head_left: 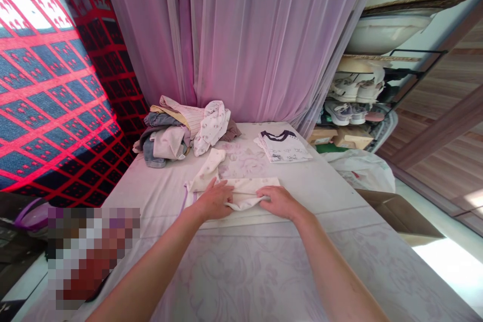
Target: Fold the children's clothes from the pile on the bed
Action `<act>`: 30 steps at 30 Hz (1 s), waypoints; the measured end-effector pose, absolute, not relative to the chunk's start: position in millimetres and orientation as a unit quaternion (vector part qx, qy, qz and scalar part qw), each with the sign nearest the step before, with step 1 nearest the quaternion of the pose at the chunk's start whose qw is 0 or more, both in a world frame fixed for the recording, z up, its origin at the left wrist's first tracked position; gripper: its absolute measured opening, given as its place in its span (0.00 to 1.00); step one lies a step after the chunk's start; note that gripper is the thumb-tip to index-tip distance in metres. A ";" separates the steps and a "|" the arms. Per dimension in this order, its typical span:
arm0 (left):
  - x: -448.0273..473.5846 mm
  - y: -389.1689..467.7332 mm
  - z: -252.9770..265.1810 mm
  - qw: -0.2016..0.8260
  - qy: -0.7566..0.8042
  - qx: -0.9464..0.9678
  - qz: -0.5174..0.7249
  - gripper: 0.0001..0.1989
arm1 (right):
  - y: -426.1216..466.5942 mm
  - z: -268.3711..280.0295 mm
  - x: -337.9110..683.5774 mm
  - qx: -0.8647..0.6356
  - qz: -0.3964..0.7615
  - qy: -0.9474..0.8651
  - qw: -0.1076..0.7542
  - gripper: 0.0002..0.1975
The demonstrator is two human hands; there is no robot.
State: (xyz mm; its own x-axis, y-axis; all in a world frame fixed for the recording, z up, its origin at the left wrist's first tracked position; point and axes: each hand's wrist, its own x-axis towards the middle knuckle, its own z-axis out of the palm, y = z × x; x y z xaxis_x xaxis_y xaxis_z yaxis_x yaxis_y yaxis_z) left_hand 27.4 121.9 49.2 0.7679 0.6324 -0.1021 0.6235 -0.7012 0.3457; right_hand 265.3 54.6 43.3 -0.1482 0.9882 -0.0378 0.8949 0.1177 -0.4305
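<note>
A cream garment (249, 186) with small faint prints lies on the bed in front of me, partly folded. One sleeve-like part (209, 166) sticks out at its upper left. My left hand (217, 200) grips its near edge, fingers lying over the cloth. On the other side, my right hand (277, 201) pinches the same edge. Between the hands the edge is lifted and sags slightly. Both thumbs are partly hidden. Beyond my right hand sits a folded white shirt (287, 148) with a dark neckline.
A heap of clothes (169, 133) lies at the bed's far left, before a purple curtain (241, 35). To the right stand a shoe rack (354, 95), a plastic bag (362, 168) and an open cardboard box (400, 214). A pixelated patch covers something at lower left.
</note>
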 end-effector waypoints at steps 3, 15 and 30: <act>30.4 125.9 47.6 0.164 0.356 0.920 0.023 0.11 | 54.8 46.8 268.4 -0.659 0.215 -0.707 0.143 0.11; 35.5 118.5 43.4 0.077 0.468 0.877 0.078 0.19 | 67.8 30.2 254.3 -0.763 0.086 -0.624 0.144 0.09; -39.3 147.8 42.9 0.135 0.652 0.734 0.135 0.24 | 122.9 46.8 210.1 -0.714 0.195 -0.642 0.199 0.16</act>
